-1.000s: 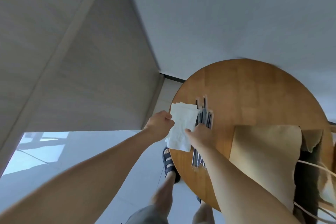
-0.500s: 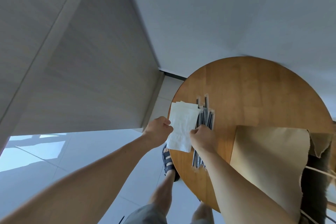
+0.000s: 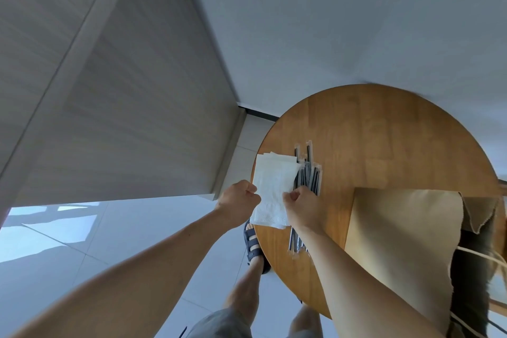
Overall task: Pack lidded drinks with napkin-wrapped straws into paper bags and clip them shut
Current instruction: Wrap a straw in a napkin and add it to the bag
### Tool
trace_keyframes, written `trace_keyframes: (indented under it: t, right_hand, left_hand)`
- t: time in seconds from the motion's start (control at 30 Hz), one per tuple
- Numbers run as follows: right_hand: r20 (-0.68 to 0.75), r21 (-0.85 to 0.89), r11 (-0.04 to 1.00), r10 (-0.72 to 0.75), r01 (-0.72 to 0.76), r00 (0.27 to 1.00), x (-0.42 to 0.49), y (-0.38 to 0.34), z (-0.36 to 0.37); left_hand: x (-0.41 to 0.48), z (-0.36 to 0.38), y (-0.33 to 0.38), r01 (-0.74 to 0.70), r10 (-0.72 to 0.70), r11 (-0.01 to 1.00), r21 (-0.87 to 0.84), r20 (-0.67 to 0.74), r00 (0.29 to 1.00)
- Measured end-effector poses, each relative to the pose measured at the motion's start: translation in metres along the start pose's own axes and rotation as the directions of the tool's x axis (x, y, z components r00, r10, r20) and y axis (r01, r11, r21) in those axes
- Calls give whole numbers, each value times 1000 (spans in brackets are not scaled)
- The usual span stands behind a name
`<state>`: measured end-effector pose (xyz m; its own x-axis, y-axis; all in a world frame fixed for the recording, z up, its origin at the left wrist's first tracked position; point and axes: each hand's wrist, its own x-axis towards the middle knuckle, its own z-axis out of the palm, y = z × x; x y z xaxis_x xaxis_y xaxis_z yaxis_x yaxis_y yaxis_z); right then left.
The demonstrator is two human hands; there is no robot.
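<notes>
Left hand curled, pinching left edge of white napkin between thumb and fingers. Right hand curled likewise, pinching napkin's right edge. Napkin held between both hands, over left rim of round wooden table, with more white napkins beneath it. Bundle of dark wrapped straws lies on table just right of napkin, partly under right hand. Brown paper bag stands on table, right of right forearm. Sandalled foot on floor below table edge.
</notes>
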<state>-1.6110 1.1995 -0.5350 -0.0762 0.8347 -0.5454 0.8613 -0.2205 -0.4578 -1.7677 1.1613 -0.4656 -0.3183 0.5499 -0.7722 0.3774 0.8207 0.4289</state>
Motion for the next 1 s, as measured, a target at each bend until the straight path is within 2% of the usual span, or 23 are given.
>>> trace_keyframes:
  t: [0.13, 0.2, 0.27, 0.33, 0.4, 0.43, 0.5, 0.53, 0.57, 0.63, 0.67, 0.73, 0.83, 1.0]
  right_hand:
    - [-32, 307, 950, -58, 65, 998, -13, -2, -3]
    - [-57, 458, 887, -47, 68, 997, -22, -4, -7]
    - [-77, 614, 788, -10, 56, 997, -32, -6, -12]
    - [-58, 763, 645, 6, 40, 998, -41, -7, -18]
    - [-20, 842, 539, -4, 20, 1000, -48, -5, -24]
    - [-6, 860, 511, 0, 5, 1000, -48, 0, -26]
    - [5, 868, 496, 62, -35, 998, -47, 12, -30]
    - [-21, 836, 546, 121, -49, 992, -43, 20, -30]
    - [-61, 762, 643, 182, -72, 981, -38, 29, -29]
    - [-109, 497, 850, 259, -173, 960, -28, 46, -25]
    - [-100, 359, 908, 270, -218, 958, -23, 51, -22]
    - [-34, 160, 958, 245, -237, 969, -18, 57, -16]
    - [33, -19, 980, 197, -197, 980, -12, 60, -11]
    - [42, -71, 980, 188, -185, 981, -6, 58, -13]
  left_hand:
    - [2, 1, 6, -27, 27, 1000, -6, -33, 999]
    - [2, 3, 10, 1, -2, 1000, -25, -51, 999]
    - [1, 7, 12, 51, -52, 996, -79, -13, 999]
    - [-1, 12, 15, 137, -122, 957, -257, 74, 990]
    - [-4, 17, 19, 244, -169, 836, -492, 193, 967]
    - [-5, 19, 20, 266, -162, 783, -563, 227, 960]
    - [-5, 24, 22, 229, -127, 778, -585, 210, 969]
    - [-5, 26, 24, 191, -112, 808, -557, 174, 978]
    - [-5, 27, 26, 149, -96, 850, -506, 130, 987]
    - [-4, 27, 28, 85, -64, 912, -400, 67, 996]
    - [-3, 27, 27, 65, -48, 927, -371, 54, 997]
    - [-3, 27, 26, 43, -34, 937, -348, 33, 999]
    - [-3, 26, 22, 26, -32, 951, -310, -12, 999]
    - [-6, 27, 18, 9, -18, 957, -291, -30, 999]
